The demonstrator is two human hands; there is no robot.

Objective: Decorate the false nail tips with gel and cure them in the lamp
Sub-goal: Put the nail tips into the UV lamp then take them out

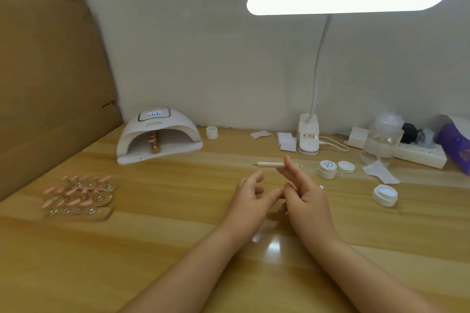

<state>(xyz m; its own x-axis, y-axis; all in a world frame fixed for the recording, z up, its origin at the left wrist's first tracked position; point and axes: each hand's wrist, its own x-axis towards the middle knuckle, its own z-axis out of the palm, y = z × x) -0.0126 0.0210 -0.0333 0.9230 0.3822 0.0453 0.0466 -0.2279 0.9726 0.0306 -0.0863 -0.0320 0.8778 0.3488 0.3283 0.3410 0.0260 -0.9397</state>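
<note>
My left hand [250,194] and my right hand [304,195] hover over the middle of the wooden table [178,236], and their fingertips meet. Neither holds anything; the left fingers are loosely curled, the right ones mostly straight. A white dotting tool [268,164] lies on the table just behind my right fingers. The white curing lamp [157,132] stands at the back left with its display lit and a strip of pink nail tips [153,141] inside. More pink nail tips on clear holder strips [78,194] lie at the left. An open gel jar [327,170] sits to the right.
Two white lids [346,167] [384,195] lie near the open jar, and a closed jar [211,132] stands beside the curing lamp. At the back are a clip-on desk lamp [308,137], white wipes [287,141], a clear bottle [384,137], a power strip [419,154] and a purple pack [455,142]. Cardboard [50,71] walls the left.
</note>
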